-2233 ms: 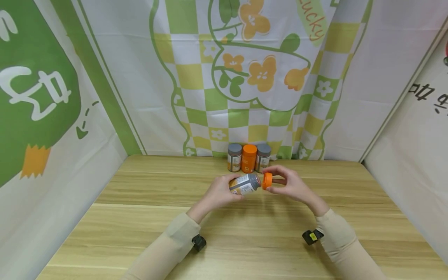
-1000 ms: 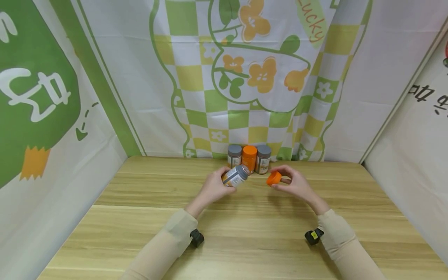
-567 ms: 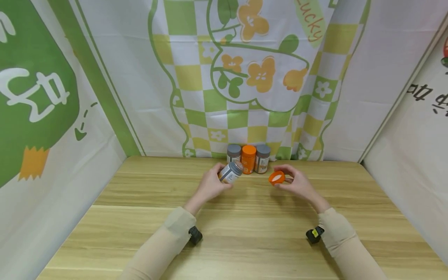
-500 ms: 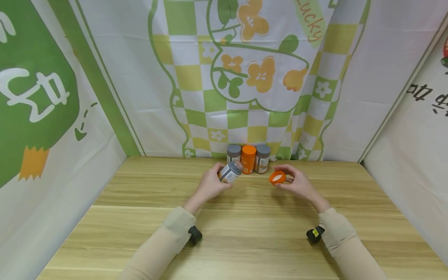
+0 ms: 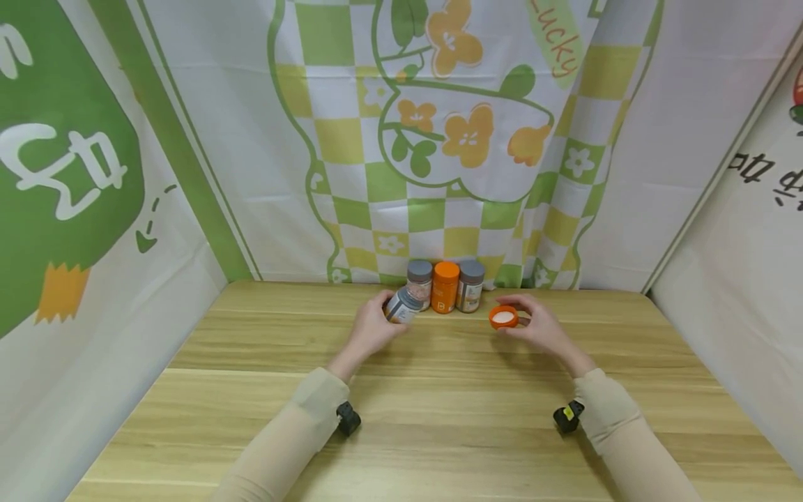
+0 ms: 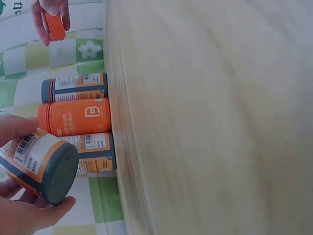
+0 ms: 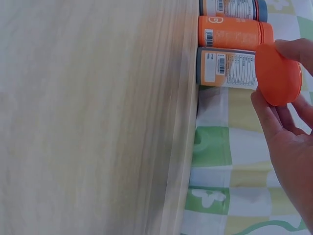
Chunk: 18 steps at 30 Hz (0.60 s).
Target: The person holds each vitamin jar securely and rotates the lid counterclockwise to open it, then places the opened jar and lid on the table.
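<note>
My left hand (image 5: 371,329) grips a grey supplement bottle (image 5: 401,308) with a white and orange label. The bottle leans to the right, its uncapped mouth uppermost. In the left wrist view the dark grey base of this bottle (image 6: 59,172) faces the camera, with thumb and fingers around its sides. To the right, my right hand (image 5: 541,331) pinches an orange bottle cap (image 5: 504,317) by its edge, white inside turned upward. The right wrist view shows the cap's flat orange top (image 7: 277,76). Bottle and cap are held well apart.
Three capped bottles stand in a row against the curtain (image 5: 389,216) at the back of the wooden table (image 5: 439,418): a grey one (image 5: 419,270) on the left, partly behind the held bottle, an orange one (image 5: 446,287) between, and another grey one (image 5: 470,287) on the right.
The cap has come away from the held bottle's mouth and moved right, turning until its white inside faces up. My left hand has moved left with the bottle and tipped it further upright.
</note>
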Each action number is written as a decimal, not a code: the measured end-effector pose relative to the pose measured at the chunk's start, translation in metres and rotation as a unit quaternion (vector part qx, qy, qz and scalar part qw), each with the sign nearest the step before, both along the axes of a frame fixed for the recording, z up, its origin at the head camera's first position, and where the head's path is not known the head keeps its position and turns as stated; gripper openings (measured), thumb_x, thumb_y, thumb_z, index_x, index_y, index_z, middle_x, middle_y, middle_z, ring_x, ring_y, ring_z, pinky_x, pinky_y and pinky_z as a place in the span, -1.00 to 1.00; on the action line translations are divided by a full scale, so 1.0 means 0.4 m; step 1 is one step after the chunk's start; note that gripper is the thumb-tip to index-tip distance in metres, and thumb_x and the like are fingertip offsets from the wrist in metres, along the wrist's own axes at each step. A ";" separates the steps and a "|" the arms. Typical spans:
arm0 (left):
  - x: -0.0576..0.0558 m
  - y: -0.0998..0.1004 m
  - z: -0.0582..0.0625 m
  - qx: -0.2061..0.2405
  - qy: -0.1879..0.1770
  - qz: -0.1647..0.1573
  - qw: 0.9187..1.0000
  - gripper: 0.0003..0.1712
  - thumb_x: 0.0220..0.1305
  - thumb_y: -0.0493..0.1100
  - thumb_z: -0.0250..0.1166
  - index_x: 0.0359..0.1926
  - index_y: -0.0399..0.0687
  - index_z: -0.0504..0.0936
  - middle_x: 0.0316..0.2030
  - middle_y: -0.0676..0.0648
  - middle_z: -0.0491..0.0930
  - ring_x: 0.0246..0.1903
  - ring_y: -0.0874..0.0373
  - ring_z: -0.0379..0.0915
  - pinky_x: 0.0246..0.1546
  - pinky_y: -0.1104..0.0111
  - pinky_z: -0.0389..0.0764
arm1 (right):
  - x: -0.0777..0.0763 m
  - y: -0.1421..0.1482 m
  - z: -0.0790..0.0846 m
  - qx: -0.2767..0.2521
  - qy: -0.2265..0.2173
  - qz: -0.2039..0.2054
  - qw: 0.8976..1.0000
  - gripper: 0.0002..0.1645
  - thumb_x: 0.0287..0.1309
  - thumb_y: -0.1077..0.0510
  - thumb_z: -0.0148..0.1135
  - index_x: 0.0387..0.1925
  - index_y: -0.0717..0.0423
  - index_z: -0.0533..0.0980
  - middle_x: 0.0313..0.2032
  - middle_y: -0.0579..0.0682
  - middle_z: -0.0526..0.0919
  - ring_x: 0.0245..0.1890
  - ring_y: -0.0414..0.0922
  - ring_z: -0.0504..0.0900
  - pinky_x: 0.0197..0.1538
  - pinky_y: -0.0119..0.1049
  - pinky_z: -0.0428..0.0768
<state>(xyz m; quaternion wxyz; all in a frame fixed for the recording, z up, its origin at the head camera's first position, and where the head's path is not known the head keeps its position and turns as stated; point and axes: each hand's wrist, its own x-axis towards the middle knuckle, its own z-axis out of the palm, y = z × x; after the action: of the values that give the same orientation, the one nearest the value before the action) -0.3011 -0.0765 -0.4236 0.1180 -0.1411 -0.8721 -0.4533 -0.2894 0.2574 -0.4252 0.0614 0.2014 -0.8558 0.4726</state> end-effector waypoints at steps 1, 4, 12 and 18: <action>-0.001 -0.002 0.000 0.000 0.002 0.002 1.000 -0.37 -0.23 -0.25 0.53 -0.03 -0.18 0.54 -0.17 -0.16 0.61 -0.19 -0.03 0.51 -0.11 0.13 0.51 | -0.001 0.002 0.000 0.000 -0.001 0.000 1.000 -0.29 -0.11 0.30 0.46 0.15 0.22 0.43 0.14 0.17 0.45 0.12 0.14 0.48 0.11 -0.09 0.50; -0.006 -0.008 -0.001 0.001 0.005 0.008 1.000 -0.37 -0.25 -0.26 0.53 -0.03 -0.21 0.55 -0.16 -0.18 0.58 -0.16 -0.04 0.49 -0.08 0.12 0.50 | 0.000 0.005 0.004 0.008 0.004 -0.002 1.000 -0.29 -0.10 0.30 0.45 0.16 0.27 0.41 0.14 0.23 0.44 0.12 0.19 0.47 0.10 -0.06 0.51; -0.019 -0.023 0.000 0.017 -0.010 0.019 1.000 -0.37 -0.25 -0.29 0.52 -0.04 -0.24 0.54 -0.15 -0.20 0.54 -0.14 -0.07 0.46 -0.04 0.09 0.49 | 0.005 0.008 0.012 0.036 0.035 -0.035 0.998 -0.29 -0.12 0.31 0.46 0.14 0.33 0.43 0.09 0.28 0.49 0.04 0.21 0.52 0.04 -0.05 0.53; -0.034 -0.037 -0.008 0.023 -0.013 0.029 0.999 -0.36 -0.26 -0.29 0.52 -0.03 -0.24 0.54 -0.15 -0.20 0.57 -0.14 -0.06 0.48 -0.05 0.12 0.49 | -0.026 0.037 -0.016 0.059 0.020 -0.045 0.997 -0.27 -0.10 0.19 0.47 0.17 0.19 0.44 0.12 0.16 0.50 0.07 0.09 0.52 0.07 -0.20 0.47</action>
<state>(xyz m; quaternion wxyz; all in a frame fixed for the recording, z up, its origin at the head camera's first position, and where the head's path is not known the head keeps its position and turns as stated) -0.3148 -0.0912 -0.4267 0.1233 -0.1069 -0.8665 -0.4718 -0.2998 0.2722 -0.4316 0.0875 0.1752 -0.8890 0.4139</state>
